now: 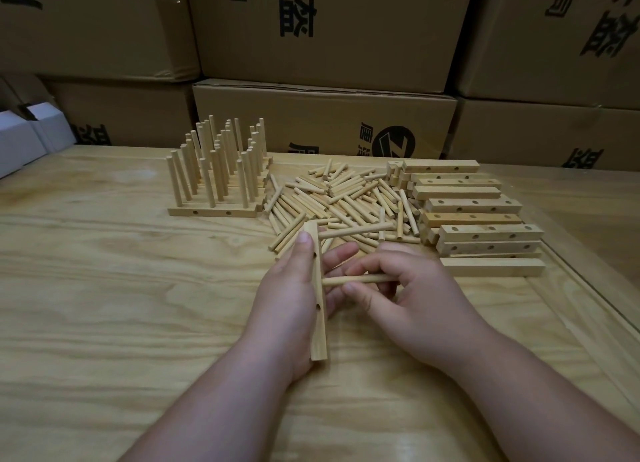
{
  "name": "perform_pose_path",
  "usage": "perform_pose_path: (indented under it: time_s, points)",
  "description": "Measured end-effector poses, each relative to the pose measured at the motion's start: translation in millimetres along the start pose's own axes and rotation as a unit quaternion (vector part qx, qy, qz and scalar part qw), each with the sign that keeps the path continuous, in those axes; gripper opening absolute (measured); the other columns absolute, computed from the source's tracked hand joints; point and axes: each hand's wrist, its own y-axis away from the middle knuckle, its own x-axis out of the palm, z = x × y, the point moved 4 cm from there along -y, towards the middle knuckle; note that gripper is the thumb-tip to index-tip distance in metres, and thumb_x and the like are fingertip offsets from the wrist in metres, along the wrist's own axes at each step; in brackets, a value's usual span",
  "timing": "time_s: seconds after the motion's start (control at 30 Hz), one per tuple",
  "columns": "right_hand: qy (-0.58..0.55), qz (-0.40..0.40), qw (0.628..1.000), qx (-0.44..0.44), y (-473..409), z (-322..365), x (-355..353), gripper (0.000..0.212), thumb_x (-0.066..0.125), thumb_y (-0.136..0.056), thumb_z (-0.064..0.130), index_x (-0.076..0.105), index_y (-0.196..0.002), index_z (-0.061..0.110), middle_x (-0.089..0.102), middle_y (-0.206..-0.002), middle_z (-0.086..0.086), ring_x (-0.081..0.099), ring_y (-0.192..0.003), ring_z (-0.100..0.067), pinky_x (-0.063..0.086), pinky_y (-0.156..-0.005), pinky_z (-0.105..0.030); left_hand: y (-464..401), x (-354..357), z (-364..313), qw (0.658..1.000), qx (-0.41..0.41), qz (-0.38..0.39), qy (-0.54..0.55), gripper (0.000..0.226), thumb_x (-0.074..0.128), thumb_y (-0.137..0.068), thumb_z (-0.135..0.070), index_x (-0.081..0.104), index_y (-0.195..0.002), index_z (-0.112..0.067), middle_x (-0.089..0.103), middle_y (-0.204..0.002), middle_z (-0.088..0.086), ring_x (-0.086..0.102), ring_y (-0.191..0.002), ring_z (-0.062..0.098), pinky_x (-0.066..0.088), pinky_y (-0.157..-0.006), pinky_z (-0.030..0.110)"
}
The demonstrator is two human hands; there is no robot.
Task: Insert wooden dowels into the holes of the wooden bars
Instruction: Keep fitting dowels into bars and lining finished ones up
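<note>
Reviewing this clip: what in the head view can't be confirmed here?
- Whether the dowel in the right hand is seated in the bar: the joint faces away.
- Left hand fingers: behind the bar.
- Spare bars count: stacked, overlapping.
- Carton print: cut off.

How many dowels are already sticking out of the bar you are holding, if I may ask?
2: one dowel near the bar's far end, another dowel at its middle, pinched by the right hand.
</note>
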Motion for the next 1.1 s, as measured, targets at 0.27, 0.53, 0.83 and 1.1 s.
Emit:
perform_pose_path:
  time_s: [0.27,0.53,0.83,1.1]
  points:
    - [0.012,0.01,1.0,0.01,1,2,-5,0.01,0.08,-0.085,0.02,0.08,-0.093,0.027,0.061,-0.079,0.019,0.061,-0.085,-0.004,0.039,-0.07,-0.009,1,0,3,0.998,0.016,0.019,-0.056,0.048,0.036,-0.107,-0.046,0.055,-0.136,-0.014,0.077,-0.111,0.005,0.076,-0.097,0.026,0.059,-0.064,0.025]
    - [0.014,-0.01,0.999,0.029,-1,10,1,0.009,0.078,-0.083,0.021,0.078,-0.09,0.027,0.063,-0.085,0.028,0.062,-0.092,0.0,0.04,-0.073,-0.008,-2,-2,4,0.994,0.04,0.008,-0.099,0.045,0.033,-0.107,-0.047,0.057,-0.132,-0.019,0.078,-0.107,-0.003,0.077,-0.089,0.017,0.056,-0.059,0.019]
    - [-0.017,0.003,0.997,0.074,1,7,0,0.008,0.079,-0.085,0.02,0.077,-0.089,0.027,0.069,-0.09,0.019,0.066,-0.088,-0.001,0.049,-0.075,-0.017,-1,-2,5,0.993,0.038,0.019,-0.106,0.046,0.032,-0.108,-0.047,0.054,-0.137,-0.018,0.078,-0.109,-0.004,0.076,-0.095,0.018,0.058,-0.064,0.021]
    - [-0.055,0.015,0.995,0.087,1,10,2,0.009,0.078,-0.086,0.013,0.077,-0.087,0.022,0.07,-0.087,0.021,0.069,-0.079,0.004,0.046,-0.067,-0.006,-2,-3,6,0.995,0.032,0.017,-0.097,0.047,0.033,-0.108,-0.047,0.054,-0.136,-0.017,0.077,-0.111,-0.001,0.076,-0.098,0.021,0.059,-0.067,0.024]
